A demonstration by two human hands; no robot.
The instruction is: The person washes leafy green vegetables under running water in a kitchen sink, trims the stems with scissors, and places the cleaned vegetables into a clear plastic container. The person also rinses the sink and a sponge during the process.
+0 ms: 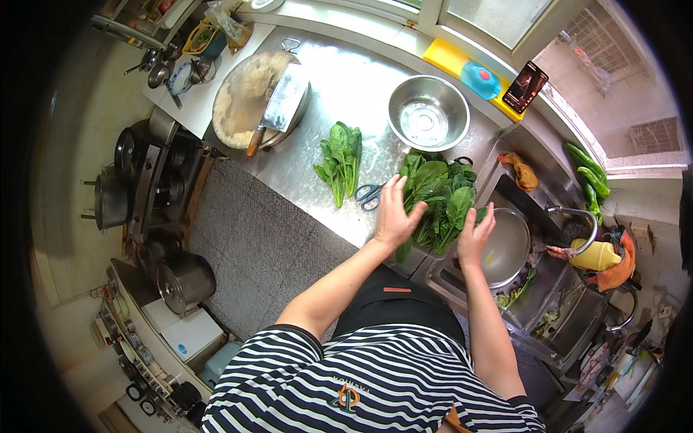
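Note:
A heap of leafy spinach (pixel 430 181) lies on the steel counter before me. My left hand (pixel 398 214) rests at its left edge with the fingers spread and nothing gripped. On the heap's right side my right hand (pixel 475 238) is open, palm turned toward the leaves; whether it touches them I cannot tell. Beside my left fingers are blue-handled scissors (pixel 369 196), their blades hidden. Further left is a smaller spinach bunch (pixel 340 159), stems toward me. An empty stainless steel basin (pixel 427 113) stands just behind the heap.
A cleaver (pixel 284 100) lies across a round wooden chopping block (pixel 238 103) at left. The sink (pixel 547 260) at right holds a metal bowl (pixel 503 249) and scraps, under a curved faucet (pixel 587 216). A phone (pixel 525 86) leans by the window; green peppers (pixel 590 173) lie on the ledge.

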